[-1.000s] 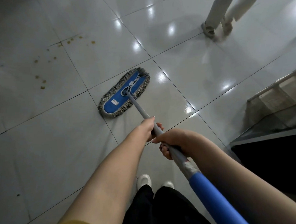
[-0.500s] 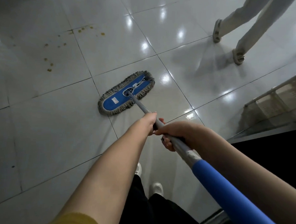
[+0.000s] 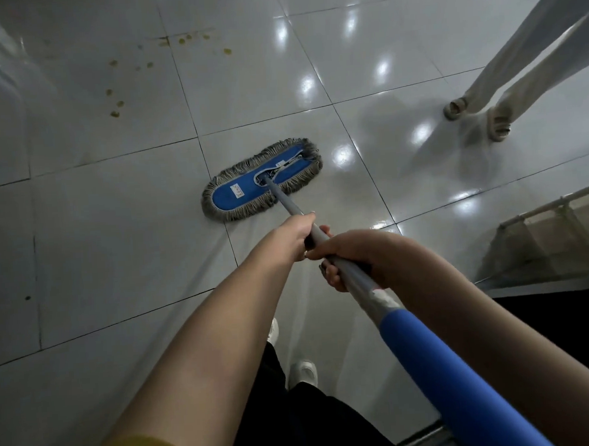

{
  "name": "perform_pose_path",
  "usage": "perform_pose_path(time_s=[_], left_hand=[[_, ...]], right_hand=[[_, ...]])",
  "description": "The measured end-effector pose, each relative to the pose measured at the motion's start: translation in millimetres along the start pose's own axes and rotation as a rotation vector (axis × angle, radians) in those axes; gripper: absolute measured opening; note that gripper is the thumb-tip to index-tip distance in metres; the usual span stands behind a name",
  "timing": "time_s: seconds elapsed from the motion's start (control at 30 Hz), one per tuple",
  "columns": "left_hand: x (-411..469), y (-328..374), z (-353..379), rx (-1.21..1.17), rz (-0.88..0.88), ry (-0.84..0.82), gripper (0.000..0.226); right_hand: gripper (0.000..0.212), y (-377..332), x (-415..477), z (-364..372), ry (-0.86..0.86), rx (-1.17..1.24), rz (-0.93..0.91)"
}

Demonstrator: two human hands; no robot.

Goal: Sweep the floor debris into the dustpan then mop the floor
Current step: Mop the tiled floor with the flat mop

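Two hands were clamped on one grey pole (image 3: 287, 202): the left hand (image 3: 292, 236) curled round it nearest the mop head (image 3: 262, 180), the right hand (image 3: 352, 254) wrapped round it just behind, fingers tucked under. Behind the right hand the pole passed into a taped joint and then a blue grip (image 3: 447, 368) running toward the camera. The mop head, a blue pad with a grey fringe, lay flat on the glossy tiled floor (image 3: 116, 232), set at a slant, with its left end over a tile joint. Yellow-brown spots (image 3: 115, 113) were scattered on the tiles beyond and left of the mop head, well apart from it. Beyond and right of the mop head stood another person's legs (image 3: 494, 89) in pale trousers and sandals. A pale-framed rack (image 3: 553, 236) sat to the right of the mop head, closer in. White shoes (image 3: 302, 372) and dark trousers showed below the hands, on the near side of the mop head.
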State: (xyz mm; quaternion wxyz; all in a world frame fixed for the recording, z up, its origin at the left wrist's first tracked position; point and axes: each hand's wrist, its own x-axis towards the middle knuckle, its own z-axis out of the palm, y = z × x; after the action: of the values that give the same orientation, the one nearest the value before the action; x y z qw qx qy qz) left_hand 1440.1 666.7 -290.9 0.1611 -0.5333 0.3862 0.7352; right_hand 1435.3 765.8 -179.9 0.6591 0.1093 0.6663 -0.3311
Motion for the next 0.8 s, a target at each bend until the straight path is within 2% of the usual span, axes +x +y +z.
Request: perform_pose_path(time_s=[0.2,0.3,0.37,0.47,0.8], left_hand=[[10,45,-5,0.119,-0.056,-0.033,0.045],[19,65,-11,0.078,-0.051,-0.042,0.042],[24,81,-16,0.030,-0.048,-0.054,0.043],[32,112,-24,0.057,-0.053,-0.069,0.047],[69,215,-55,0.132,-0.023,-0.055,0.043]], right_hand=[[0.021,-48,14,-12,-0.006,-0.036,0.020],[0.014,-66,19,-10,-0.014,-0.018,0.037],[0.019,-83,25,-9,-0.002,-0.024,0.054],[0.025,-115,32,-8,0.015,-0.050,0.060],[0.026,-221,69,2,0.005,0.037,0.032]])
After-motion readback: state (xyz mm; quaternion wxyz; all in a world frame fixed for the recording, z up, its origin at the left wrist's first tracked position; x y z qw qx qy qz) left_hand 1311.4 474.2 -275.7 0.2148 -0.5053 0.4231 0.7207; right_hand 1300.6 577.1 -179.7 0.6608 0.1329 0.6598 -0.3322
